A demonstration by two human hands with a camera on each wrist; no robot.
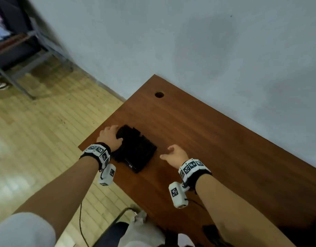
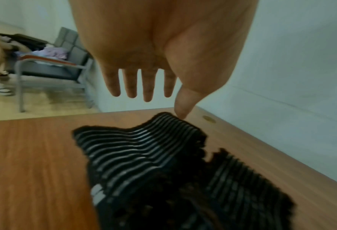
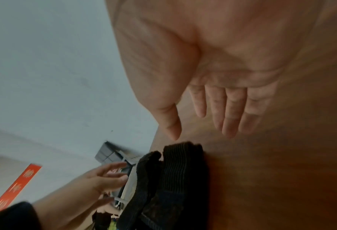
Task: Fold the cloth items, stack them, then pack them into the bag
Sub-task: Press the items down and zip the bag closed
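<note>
The black ribbed knit cloth (image 1: 135, 150) lies folded in layers on the table (image 1: 216, 139), near its left edge. It sits directly under and just ahead of the left hand (image 1: 110, 138), and well to the left of the right hand (image 1: 175, 155).

Left hand: fingers straight and spread, holding nothing. In the left wrist view the thumb tip appears to touch the far corner of the cloth (image 2: 163, 163), though blur leaves contact uncertain.

Right hand (image 3: 212, 77): fingers straight and together, holding nothing, palm over bare table beside the cloth (image 3: 173, 179).

Handling judgement: the cloth looks soft, light and limp, with an open ribbed weave and ragged scalloped edges. It will not hold shape if lifted by one corner; the layers would likely slide apart and unfold. The weave should give good friction, so slipping from the fingers is unlikely.

Recommended hold: both hands, one at each opposite side of the folded stack, fingers under the bottom layer and thumbs on top, so that all layers are pinched together. No bag is in view.
</note>
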